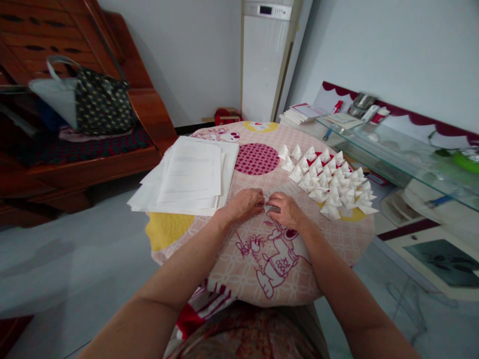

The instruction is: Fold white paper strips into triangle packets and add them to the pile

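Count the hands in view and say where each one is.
2: the left hand, nearer the paper stack, and the right hand, nearer the folded papers, both over the tablecloth; no others show.

Patterned-cloth table (234, 259), paper stack (190, 174), folded papers (328, 175)

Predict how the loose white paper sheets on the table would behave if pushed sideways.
The white paper sheets would probably slide over one another, since they lie loosely, edges uneven. Single sheets would likely flop, looking thin and broad. Pushed left, some might slip off, as a corner seems to overhang the tablecloth.
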Demonstrator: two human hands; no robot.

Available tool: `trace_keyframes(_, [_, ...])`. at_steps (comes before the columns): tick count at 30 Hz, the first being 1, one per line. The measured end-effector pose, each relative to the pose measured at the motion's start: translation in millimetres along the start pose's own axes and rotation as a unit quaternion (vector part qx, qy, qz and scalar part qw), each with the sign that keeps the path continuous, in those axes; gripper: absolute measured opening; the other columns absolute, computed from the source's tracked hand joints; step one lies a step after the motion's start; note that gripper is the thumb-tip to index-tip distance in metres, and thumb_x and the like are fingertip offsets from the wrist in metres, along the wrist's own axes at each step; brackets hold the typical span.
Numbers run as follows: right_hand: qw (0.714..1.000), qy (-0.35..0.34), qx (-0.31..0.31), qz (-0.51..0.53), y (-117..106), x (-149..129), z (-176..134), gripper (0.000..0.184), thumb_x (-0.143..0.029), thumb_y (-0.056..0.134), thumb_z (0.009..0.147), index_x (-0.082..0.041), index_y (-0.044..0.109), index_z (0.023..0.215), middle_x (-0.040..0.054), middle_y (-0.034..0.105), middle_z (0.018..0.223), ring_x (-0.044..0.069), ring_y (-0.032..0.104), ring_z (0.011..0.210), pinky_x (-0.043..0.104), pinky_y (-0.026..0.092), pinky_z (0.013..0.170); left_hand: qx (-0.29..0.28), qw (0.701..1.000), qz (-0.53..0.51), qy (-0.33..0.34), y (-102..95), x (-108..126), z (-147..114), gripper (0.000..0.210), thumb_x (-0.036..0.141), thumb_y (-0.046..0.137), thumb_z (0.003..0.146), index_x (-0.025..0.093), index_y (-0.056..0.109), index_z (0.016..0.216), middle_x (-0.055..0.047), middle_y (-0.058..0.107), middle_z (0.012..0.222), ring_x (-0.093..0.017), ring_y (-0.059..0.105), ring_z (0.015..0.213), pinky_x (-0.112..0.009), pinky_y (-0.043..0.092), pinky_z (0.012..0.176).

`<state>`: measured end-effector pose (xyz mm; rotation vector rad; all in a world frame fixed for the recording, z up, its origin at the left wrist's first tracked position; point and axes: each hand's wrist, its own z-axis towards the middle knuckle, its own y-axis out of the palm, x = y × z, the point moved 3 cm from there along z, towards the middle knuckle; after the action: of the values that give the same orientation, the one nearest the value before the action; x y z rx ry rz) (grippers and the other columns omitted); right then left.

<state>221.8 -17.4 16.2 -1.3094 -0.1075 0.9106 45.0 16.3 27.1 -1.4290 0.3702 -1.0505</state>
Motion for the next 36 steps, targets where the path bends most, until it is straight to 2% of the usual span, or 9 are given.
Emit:
trace_keyframes(5, [1.0, 0.005, -0.004, -0.006, 2, 0, 1, 0.005, -0.016, 0.072, 0.086, -0.02, 0.075, 0.087, 0.0073, 0.066, 0.093, 0.023, 0.061, 0.092, 0.036, 0.051, 0.086, -0.032, 0.999, 0.034, 0.011, -5.9, 7, 0, 0.011, 0.019, 0.068, 0.091, 0.016, 0.076, 0.084, -0.007, 0.072, 0.094, -0.019, 0.068, 0.087, -0.027, 0.048, 0.078])
trace_keyframes(9, [1.0, 0.004, -0.001, -0.008, 2, -2, 0, 0.005, -0.015, 0.071, 0.088, -0.019, 0.075, 0.088, 0.0076, 0.066, 0.094, 0.022, 0.06, 0.091, 0.035, 0.05, 0.084, -0.014, 0.999, 0.033, -0.012, -7.1, 8, -2, 0.007, 0.02, 0.072, 0.088, 0.016, 0.077, 0.091, -0.007, 0.072, 0.096, -0.02, 0.068, 0.089, -0.027, 0.049, 0.079])
trace_keyframes(15, [0.999, 0.012, 0.031, 0.02, -1, -3, 2, 0.023, -0.011, 0.058, 0.097, -0.018, 0.073, 0.082, 0.0064, 0.065, 0.088, 0.019, 0.06, 0.084, 0.031, 0.048, 0.08, 0.002, 0.999, 0.014, -0.041, -3.8, 4, 1, 0.012, 0.016, 0.065, 0.09, 0.016, 0.077, 0.089, -0.006, 0.072, 0.091, -0.018, 0.068, 0.085, -0.026, 0.048, 0.077])
trace_keyframes(22, [0.996, 0.062, 0.061, 0.033, 0, 6, 3, 0.02, -0.004, 0.066, 0.087, -0.018, 0.078, 0.078, 0.0049, 0.066, 0.083, 0.018, 0.062, 0.081, 0.029, 0.047, 0.075, 0.019, 0.996, -0.004, -0.089, -3.8, 1, 3, 0.01, 0.016, 0.067, 0.088, 0.015, 0.077, 0.087, -0.006, 0.073, 0.089, -0.018, 0.066, 0.084, -0.026, 0.049, 0.079])
trace_keyframes(29, [0.991, 0.118, 0.051, 0.033, -4, 9, 7, 0.014, -0.009, 0.071, 0.087, -0.017, 0.08, 0.079, 0.0044, 0.067, 0.081, 0.017, 0.062, 0.077, 0.029, 0.045, 0.074, 0.024, 0.99, -0.026, -0.136, -4.9, -6, 4, 0.014, 0.022, 0.066, 0.087, 0.016, 0.078, 0.086, -0.005, 0.075, 0.086, -0.016, 0.064, 0.08, -0.025, 0.048, 0.075])
trace_keyframes(36, [0.986, 0.159, 0.033, 0.036, -8, 13, 11, 0.016, -0.011, 0.067, 0.085, -0.018, 0.079, 0.077, 0.0039, 0.071, 0.078, 0.016, 0.06, 0.072, 0.028, 0.043, 0.068, 0.01, 0.983, -0.091, -0.16, -5.0, -17, 5, 0.024, 0.026, 0.06, 0.084, 0.014, 0.08, 0.083, -0.004, 0.074, 0.075, -0.015, 0.061, 0.068, -0.026, 0.043, 0.066])
